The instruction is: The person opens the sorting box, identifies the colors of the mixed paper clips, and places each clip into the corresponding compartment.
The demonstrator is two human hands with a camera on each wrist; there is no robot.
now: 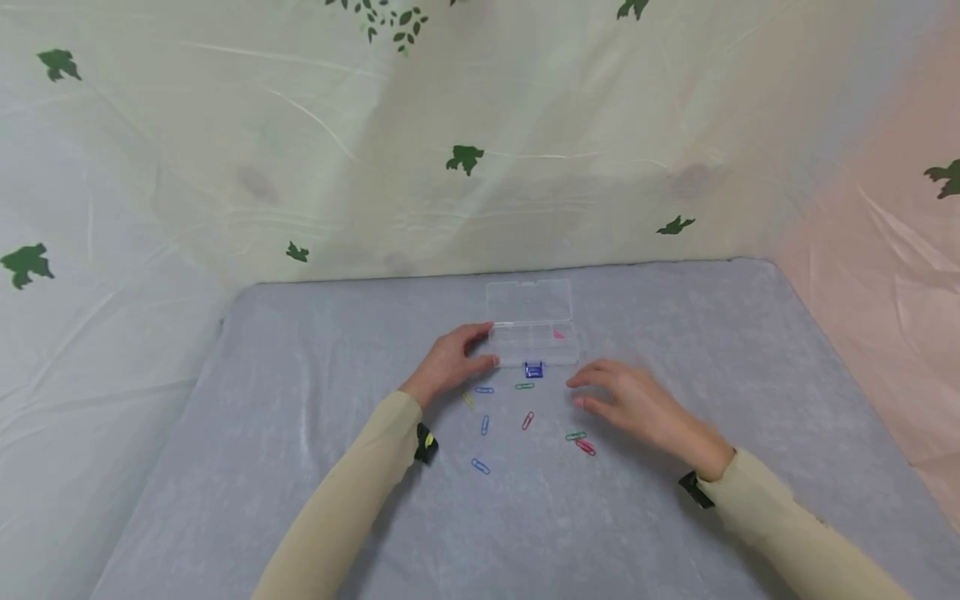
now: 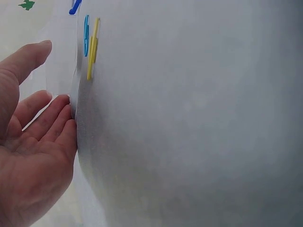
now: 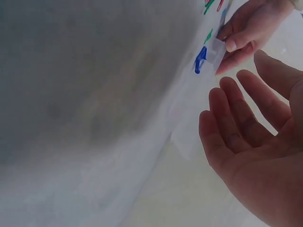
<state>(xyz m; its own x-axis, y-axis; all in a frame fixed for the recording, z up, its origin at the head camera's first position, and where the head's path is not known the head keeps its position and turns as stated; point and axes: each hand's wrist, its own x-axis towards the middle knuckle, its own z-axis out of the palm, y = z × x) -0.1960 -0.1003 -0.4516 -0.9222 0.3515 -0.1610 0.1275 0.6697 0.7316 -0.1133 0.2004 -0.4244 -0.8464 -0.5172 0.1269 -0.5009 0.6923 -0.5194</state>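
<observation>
A clear plastic compartment box [image 1: 513,354] lies on the grey cloth with its lid raised at the back and a blue latch [image 1: 533,370] at its front. My left hand [image 1: 453,360] holds the box's left end, thumb at the front corner and fingers at the rear one. A pink paper clip [image 1: 558,334] lies in a rear right compartment. Just off the box's front right corner hovers my right hand [image 1: 633,404], fingers loosely bent and apart, holding nothing. Nearest to it on the cloth are a green paper clip [image 1: 575,436] and a red paper clip [image 1: 586,448], close together.
Between the hands several more paper clips are scattered, among them a blue one [image 1: 480,467], a red one [image 1: 528,421], a green one [image 1: 524,386] and a yellow one [image 1: 468,400]. A pale curtain [image 1: 375,208] with green leaf prints rises behind the table [image 1: 262,417].
</observation>
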